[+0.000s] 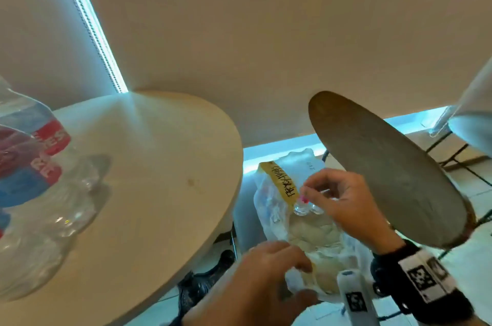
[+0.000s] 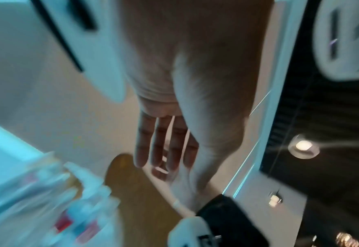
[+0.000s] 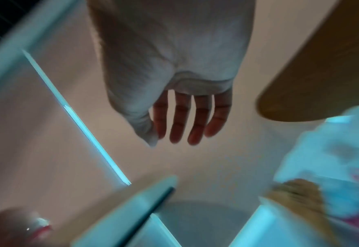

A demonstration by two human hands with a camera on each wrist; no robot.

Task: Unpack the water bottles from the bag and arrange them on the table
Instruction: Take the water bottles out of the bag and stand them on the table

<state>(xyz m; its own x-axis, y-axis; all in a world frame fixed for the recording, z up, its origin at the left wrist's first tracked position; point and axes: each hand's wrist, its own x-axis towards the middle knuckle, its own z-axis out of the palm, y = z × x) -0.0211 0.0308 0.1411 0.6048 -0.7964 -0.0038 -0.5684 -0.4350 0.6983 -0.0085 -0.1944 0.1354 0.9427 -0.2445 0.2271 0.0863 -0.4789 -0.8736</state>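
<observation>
Low in the head view, right of centre, a clear plastic bag [image 1: 269,208] with a yellow handwritten tape strip sits between the round table [image 1: 159,166] on the left and a tilted dark round tabletop [image 1: 386,166] on the right. The right hand [image 1: 343,203] is over the bag's mouth, its fingers curled and pinching the top of a bottle [image 1: 303,207] that pokes out of the bag. The left hand [image 1: 269,269] lies below it at the bottom edge, fingers bent into the bag's plastic and gripping it. At the far left of the frame, at least 2 bottles [image 1: 34,166] with red and blue labels lie on the table, close to the camera. Both wrist views are blurred; each shows straight fingers from below, so the grips read from the head view alone.
</observation>
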